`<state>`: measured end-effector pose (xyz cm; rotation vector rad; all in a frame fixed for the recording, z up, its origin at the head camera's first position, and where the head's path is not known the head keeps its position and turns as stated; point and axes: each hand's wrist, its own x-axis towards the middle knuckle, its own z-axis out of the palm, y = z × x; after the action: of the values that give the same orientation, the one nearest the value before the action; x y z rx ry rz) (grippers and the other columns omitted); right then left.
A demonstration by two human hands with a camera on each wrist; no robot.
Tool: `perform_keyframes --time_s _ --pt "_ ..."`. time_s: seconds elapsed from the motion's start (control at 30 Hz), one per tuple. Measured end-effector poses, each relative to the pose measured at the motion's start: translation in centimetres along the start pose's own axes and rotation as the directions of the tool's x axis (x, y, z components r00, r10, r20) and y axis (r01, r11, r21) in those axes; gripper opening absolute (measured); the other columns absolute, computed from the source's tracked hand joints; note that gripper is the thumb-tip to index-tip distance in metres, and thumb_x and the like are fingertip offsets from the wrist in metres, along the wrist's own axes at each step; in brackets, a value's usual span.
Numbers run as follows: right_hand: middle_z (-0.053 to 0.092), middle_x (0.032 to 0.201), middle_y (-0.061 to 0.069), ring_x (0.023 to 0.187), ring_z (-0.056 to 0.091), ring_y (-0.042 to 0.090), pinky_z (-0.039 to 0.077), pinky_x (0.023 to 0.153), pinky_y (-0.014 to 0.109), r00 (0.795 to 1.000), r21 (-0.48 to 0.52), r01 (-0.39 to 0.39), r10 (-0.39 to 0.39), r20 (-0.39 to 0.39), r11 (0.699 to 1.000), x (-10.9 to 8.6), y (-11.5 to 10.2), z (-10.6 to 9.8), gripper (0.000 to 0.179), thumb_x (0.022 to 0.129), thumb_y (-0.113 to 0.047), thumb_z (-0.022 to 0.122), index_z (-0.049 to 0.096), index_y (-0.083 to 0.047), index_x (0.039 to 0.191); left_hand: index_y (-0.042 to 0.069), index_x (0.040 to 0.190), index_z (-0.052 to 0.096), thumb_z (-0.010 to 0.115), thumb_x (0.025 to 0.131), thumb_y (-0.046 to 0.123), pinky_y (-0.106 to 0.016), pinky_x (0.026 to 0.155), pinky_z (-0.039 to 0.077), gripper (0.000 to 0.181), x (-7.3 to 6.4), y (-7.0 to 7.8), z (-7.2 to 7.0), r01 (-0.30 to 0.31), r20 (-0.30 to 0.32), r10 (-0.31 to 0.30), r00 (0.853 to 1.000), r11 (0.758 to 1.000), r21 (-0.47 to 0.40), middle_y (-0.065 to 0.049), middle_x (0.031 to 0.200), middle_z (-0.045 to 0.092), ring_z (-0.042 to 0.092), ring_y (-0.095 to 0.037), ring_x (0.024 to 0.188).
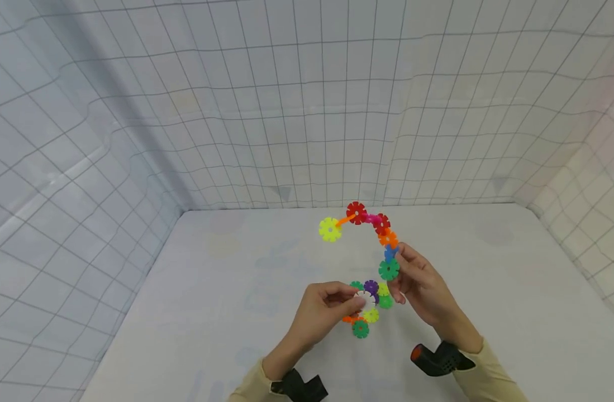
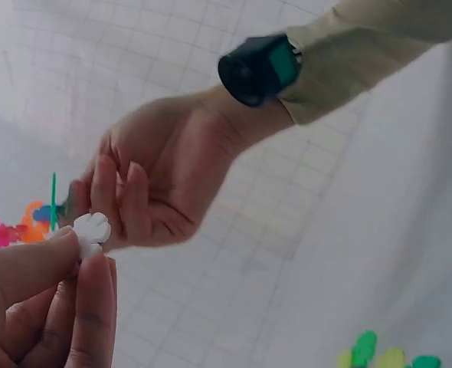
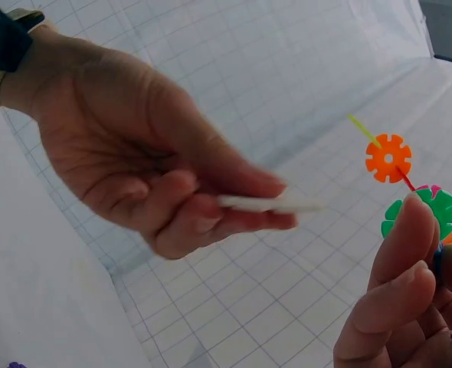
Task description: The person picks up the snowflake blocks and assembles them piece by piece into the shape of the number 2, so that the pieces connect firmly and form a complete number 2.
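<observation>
Between the thumb and fingertips of the left hand (image 1: 319, 310) is a small white plastic disc with a notched rim (image 1: 365, 300), pinched by its edge; the right wrist view shows it edge-on. Up and to the right of it, the right hand (image 1: 424, 285) pinches a chain of colourful notched plastic discs (image 1: 356, 213) near its lower end, thumb and fingers at the blue disc (image 1: 391, 254). The green disc (image 1: 389, 269) at that end is the part of the chain nearest the left hand, and the white disc is apart from it. From the right hand's fingertips the chain rises through orange, red, pink and red again, then curves over past another orange disc to a fluorescent yellow disc (image 1: 330, 229) at its far end, beyond the left hand.

Below the two hands, partly hidden by the left fingers, a cluster of purple, green, yellow and orange notched discs (image 1: 371, 315) lies on the white tabletop (image 1: 226, 312). Beyond both hands hangs a white sheet with dark grid lines (image 1: 307, 100). Just behind each hand, a black wrist camera (image 1: 439, 360) sits by a pale yellow sleeve (image 1: 488, 374).
</observation>
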<state>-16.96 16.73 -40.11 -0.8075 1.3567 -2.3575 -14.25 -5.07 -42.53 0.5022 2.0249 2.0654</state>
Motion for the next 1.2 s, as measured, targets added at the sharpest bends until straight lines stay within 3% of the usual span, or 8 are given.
perform_keyframes --time_s 0.1,0.2,0.53,0.8,0.93,1.07,1.2 --pt "0.059 0.073 0.000 0.055 0.054 0.012 0.044 0.051 0.019 1.000 -0.029 -0.018 0.017 -0.022 0.999 0.0 0.2 0.3 0.024 0.105 -0.009 0.024 0.048 -0.010 0.104 -0.006 0.098 0.069 0.071 0.085 0.006 -0.039 0.071 0.055 0.017 0.0 1.2 0.6 0.008 0.000 -0.008 1.000 0.993 -0.117 -0.014 0.086 0.070 0.067 -0.038 0.078" --pt "0.058 0.072 0.000 0.055 0.054 0.011 0.044 0.050 0.018 0.999 -0.073 -0.028 0.025 -0.040 0.997 0.1 0.5 0.5 0.021 0.105 -0.010 0.027 0.048 -0.010 0.102 -0.007 0.098 0.068 0.072 0.084 0.007 -0.040 0.069 0.055 0.020 -0.1 1.8 1.0 0.001 -0.002 -0.002 1.000 0.988 -0.155 -0.017 0.086 0.070 0.067 -0.040 0.078" --pt "0.054 0.067 0.004 0.053 0.055 0.013 0.044 0.049 0.021 0.996 -0.220 -0.017 -0.002 -0.085 0.975 0.1 1.1 1.2 0.017 0.105 -0.011 0.032 0.048 -0.008 0.100 -0.008 0.092 0.066 0.071 0.085 0.009 -0.039 0.065 0.055 0.018 -0.3 2.0 0.7 -0.013 -0.060 0.005 0.998 0.992 -0.127 -0.020 0.083 0.069 0.069 -0.030 0.073" --pt "0.053 0.067 0.005 0.051 0.054 0.015 0.044 0.046 0.024 0.990 -0.332 0.044 -0.086 -0.113 0.942 0.2 1.7 1.7 0.014 0.103 -0.007 0.036 0.049 -0.003 0.100 -0.006 0.089 0.064 0.071 0.086 0.008 -0.039 0.062 0.055 0.016 -0.3 1.6 0.6 -0.049 -0.081 0.041 0.996 0.994 -0.098 -0.017 0.080 0.070 0.069 -0.029 0.072" --pt "0.053 0.069 0.009 0.050 0.053 0.018 0.044 0.043 0.027 0.982 -0.412 0.065 -0.132 -0.138 0.909 0.2 2.2 2.0 0.012 0.102 -0.004 0.038 0.047 0.004 0.099 -0.005 0.089 0.065 0.069 0.087 0.007 -0.038 0.061 0.055 0.014 -0.3 1.4 0.5 -0.076 -0.102 0.068 0.992 0.994 -0.078 -0.017 0.080 0.070 0.069 -0.028 0.070" --pt "0.054 0.069 0.011 0.050 0.052 0.020 0.044 0.042 0.029 0.972 -0.521 0.077 -0.181 -0.152 0.850 0.1 2.4 2.1 0.010 0.100 0.000 0.042 0.050 0.003 0.096 -0.005 0.087 0.063 0.069 0.087 0.008 -0.038 0.060 0.055 0.015 -0.3 1.2 0.5 -0.097 -0.126 0.089 0.988 0.993 -0.060 -0.018 0.076 0.069 0.069 -0.023 0.066" --pt "0.054 0.067 0.009 0.050 0.052 0.020 0.044 0.042 0.029 0.970 -0.590 0.105 -0.213 -0.117 0.800 0.0 2.3 2.1 0.011 0.098 0.005 0.044 0.053 0.000 0.091 -0.007 0.086 0.061 0.069 0.087 0.009 -0.037 0.058 0.055 0.018 -0.3 1.2 0.4 -0.117 -0.139 0.108 0.984 0.991 -0.057 -0.019 0.073 0.068 0.068 -0.031 0.065"
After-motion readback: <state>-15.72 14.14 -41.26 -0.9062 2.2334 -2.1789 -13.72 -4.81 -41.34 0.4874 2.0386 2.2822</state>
